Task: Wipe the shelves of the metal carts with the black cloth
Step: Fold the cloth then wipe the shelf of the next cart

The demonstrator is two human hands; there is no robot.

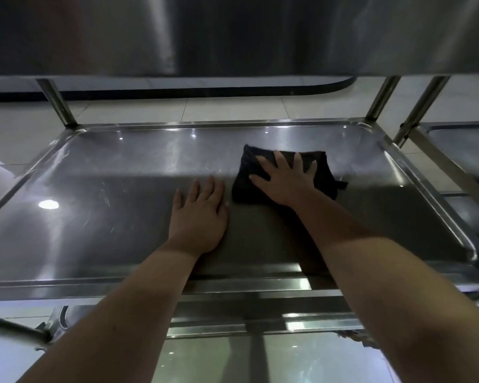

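Left hand (198,217) lay flat and open on the middle shelf (94,217), bracing. Right hand (284,176) pressed the folded black cloth (324,172) with fingers spread, right of centre. Risk: cloth bunching and skipping corners. Its long axis ran roughly left-right.

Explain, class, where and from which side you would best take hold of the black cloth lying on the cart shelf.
Probably grip the black cloth at its uncovered right edge, coming from above and the right. It lies folded flat on the metal shelf, and the right hand presses its middle with spread fingers, so that bare edge is free to pinch.
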